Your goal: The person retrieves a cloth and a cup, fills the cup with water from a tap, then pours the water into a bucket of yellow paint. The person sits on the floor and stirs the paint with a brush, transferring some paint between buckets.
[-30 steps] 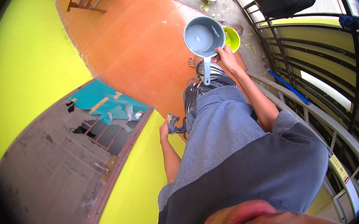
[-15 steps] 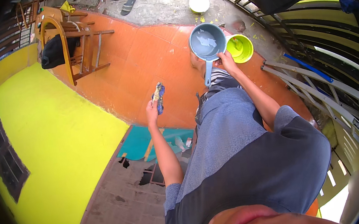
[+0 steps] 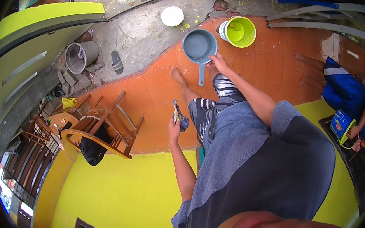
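Both hands are full right now. Left hand (image 3: 174, 126) has its fingers closed around a crumpled blue-and-tan bundle (image 3: 180, 117), with the loose end poking out past the fist. Can't tell if it's a rag or a really gunked-up brush. Right hand (image 3: 217, 62) is clamped on a grey-blue dipper (image 3: 199, 45), gripping it by the rim close to where the handle joins. Handle points back toward the body, and the bowl is out ahead of the knees. Exact thumb placement is too small to make out.

As for edges, the dipper's bowl sits just left of the lime-green paint bucket (image 3: 251, 31) in this view, so that's the tight side; can't judge the height between them. A round white container (image 3: 172, 16) is farther out on the rough concrete (image 3: 142, 43), past the jagged border of the orange tile (image 3: 156, 88). Over on the left there's a stretch of tile between the bundle and the wooden chair (image 3: 116, 143). The metal ladder (image 3: 314, 23) is off to the right, well apart from either hand.
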Demonstrator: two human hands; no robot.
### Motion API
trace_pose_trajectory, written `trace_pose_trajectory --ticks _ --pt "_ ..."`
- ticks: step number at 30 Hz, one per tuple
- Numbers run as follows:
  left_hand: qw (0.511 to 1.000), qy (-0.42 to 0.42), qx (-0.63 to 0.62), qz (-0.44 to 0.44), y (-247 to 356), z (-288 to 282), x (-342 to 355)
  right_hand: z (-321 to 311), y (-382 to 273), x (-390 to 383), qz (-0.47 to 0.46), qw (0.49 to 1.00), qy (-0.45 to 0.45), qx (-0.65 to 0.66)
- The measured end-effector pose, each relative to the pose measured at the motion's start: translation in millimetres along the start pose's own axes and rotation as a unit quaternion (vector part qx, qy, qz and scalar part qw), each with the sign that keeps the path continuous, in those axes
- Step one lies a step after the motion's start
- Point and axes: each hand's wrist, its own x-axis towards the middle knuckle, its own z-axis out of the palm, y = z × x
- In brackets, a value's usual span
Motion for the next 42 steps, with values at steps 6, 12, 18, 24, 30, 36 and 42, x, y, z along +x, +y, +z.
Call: trace_pose_trajectory --ticks 6,12,18,24,30,36,42 --pt "0.984 -0.101 0.148 0.013 39.1 -43.3 71.8 8.0 56.5 31.9 0.003 0.99 0.115 0.086" --pt "0.983 -0.164 0.078 0.035 30.6 -59.9 138.3 -2.2 113.0 52.5 -0.002 0.975 0.167 0.148" --pt "0.977 -0.145 0.157 0.025 -5.4 -67.9 155.2 -20.6 179.6 88.8 0.004 0.964 0.208 0.164" --pt "0.98 -0.064 0.165 0.087 -41.0 -38.5 141.5 -55.2 257.2 154.1 0.003 0.963 0.228 0.142" --pt "0.926 0.042 0.325 0.19 -41.6 3.3 146.0 -91.9 320.2 221.5 0.016 0.968 0.224 0.115" --pt "0.905 0.111 0.36 0.199 -42.4 40.0 149.8 -118.3 352.9 284.4 0.015 0.97 0.207 0.124" --pt "0.894 0.112 0.377 0.214 -37.1 57.6 155.8 -132.2 367.9 343.1 0.031 0.957 0.236 0.168"
